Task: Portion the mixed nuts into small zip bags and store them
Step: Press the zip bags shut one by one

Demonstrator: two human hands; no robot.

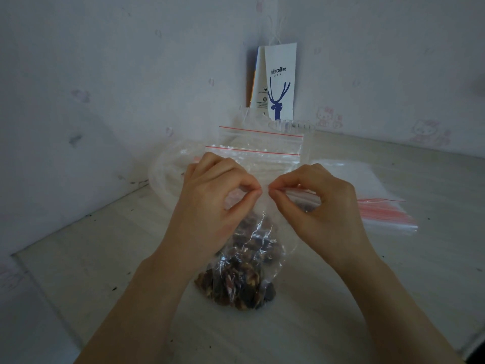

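Your left hand (210, 195) and your right hand (322, 203) both pinch the top edge of the zip bag (262, 227), right in the middle, with fingertips almost touching. That edge runs side to side between your hands. The bag goes down from them toward you, and its bottom sits on the bench (105, 271). The nuts (241, 285) fill the bottom part. To shut the zip, I think each hand must slide out to its own side. A pile of flat bags (380, 206) lies to your right.
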